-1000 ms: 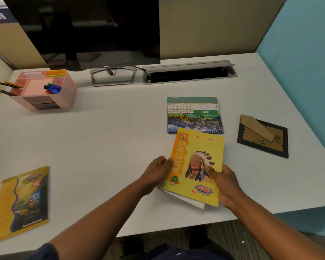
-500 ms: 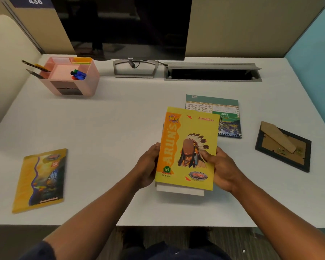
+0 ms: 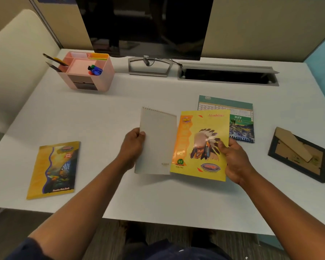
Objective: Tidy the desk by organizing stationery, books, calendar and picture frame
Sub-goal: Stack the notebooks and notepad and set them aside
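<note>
The yellow book [image 3: 201, 145] hides the calendar's [image 3: 240, 117] near left corner. Left hand [image 3: 132, 147] grips a grey notepad [image 3: 156, 141], right hand [image 3: 235, 162] pinches the book; both upright above the desk [image 3: 120, 113], long sides pointing away

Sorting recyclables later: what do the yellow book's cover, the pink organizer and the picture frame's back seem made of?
Yellow book: glossy coated paper or card, judging by the glare on its print. Pink organizer: likely moulded plastic, smooth and matte. Picture frame: brown fibreboard or cardboard back, dull, inside a black rim of unclear material.
</note>
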Demonstrator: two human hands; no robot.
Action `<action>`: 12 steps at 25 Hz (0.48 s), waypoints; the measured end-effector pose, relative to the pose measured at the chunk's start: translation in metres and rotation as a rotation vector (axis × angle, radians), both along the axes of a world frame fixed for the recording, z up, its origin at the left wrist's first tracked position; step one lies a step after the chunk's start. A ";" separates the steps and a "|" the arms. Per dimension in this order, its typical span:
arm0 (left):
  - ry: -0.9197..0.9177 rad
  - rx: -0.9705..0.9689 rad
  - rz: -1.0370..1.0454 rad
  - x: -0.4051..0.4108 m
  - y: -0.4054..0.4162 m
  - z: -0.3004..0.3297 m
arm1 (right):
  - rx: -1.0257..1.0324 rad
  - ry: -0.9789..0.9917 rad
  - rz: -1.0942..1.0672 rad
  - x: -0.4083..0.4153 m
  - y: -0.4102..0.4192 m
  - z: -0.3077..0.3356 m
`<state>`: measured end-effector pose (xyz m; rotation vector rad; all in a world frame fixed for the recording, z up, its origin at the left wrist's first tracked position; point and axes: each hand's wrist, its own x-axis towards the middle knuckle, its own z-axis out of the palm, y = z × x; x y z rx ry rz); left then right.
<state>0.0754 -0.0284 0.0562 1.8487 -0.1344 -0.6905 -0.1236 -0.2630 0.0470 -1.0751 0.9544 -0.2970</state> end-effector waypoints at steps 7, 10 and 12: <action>0.203 -0.236 0.001 0.027 0.007 0.025 | 0.065 -0.035 0.058 0.002 0.001 0.003; 0.237 -0.154 -0.042 0.013 -0.003 0.011 | 0.193 -0.119 0.102 0.009 0.018 0.006; 0.252 -0.106 -0.040 0.005 -0.007 0.003 | 0.238 -0.148 0.120 0.013 0.026 0.007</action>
